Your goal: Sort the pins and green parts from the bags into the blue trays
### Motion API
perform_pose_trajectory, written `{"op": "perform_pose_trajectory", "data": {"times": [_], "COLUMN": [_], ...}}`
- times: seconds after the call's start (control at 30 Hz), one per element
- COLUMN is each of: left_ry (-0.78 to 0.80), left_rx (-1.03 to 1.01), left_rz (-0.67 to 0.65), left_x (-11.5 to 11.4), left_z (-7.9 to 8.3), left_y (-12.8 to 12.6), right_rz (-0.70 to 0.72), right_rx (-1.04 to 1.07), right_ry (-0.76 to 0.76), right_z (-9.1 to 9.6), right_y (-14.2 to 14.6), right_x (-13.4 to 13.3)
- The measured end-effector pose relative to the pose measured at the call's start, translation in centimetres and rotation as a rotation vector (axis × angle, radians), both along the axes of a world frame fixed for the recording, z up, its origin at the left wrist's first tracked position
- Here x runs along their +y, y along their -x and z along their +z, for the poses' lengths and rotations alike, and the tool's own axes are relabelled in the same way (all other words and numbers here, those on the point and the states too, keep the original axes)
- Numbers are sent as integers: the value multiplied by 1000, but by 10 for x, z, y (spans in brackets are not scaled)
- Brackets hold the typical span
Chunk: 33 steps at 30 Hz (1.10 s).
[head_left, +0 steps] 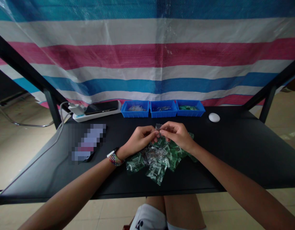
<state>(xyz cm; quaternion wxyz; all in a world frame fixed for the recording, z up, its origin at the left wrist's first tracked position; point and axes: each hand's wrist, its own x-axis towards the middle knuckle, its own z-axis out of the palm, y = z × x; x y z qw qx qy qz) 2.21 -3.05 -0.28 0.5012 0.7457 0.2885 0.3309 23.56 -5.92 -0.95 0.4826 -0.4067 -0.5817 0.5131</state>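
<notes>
Between my two hands, a small clear plastic bag [158, 126] is pinched by its edges over the middle of the table. My left hand [143, 138] grips its left side with thumb and fingers; my right hand [176, 133] pinches the other side. Whatever the bag contains is too small to make out. Beneath and in front of my hands lies a pile of clear bags [159, 156] with green and pale small parts inside. My right forearm and hand hide part of that pile.
Three blue trays [163, 112] stand in a row at the back, holding small clear, metal and green pieces. A power strip [97, 115] with a dark phone on it is at back left. A blurred-out phone [90, 143] lies left; a white mouse-shaped object [214, 117] sits right.
</notes>
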Motion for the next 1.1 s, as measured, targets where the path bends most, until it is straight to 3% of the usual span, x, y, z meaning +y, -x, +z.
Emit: {"op": "perform_pose_trajectory", "data": {"times": [0.27,0.4,0.53,0.63,0.9,1.1], "left_ry": [-54,-101,62,153,193,162], "left_rx": [15,73,49,-44,-72,-92], "left_rz": [-10,53,9,-44,-29,5], "left_x": [0,1,2,2,3,4], "left_z": [3,1,0,1,2,1], "left_y": [2,4,5,4,1,1], "right_rz": [-55,-133,-213,-259,-210,-79], "right_rx": [-55,-179,-291,-341,-395,-305], "right_ry": [-107,-386,-714,-833,-823,-622], "right_z": [0,1,4,5,-1,2], "right_y": [2,2,1,0,-5,-10], "right_x": [-5,-9,-11,-11,-9,-11]}}
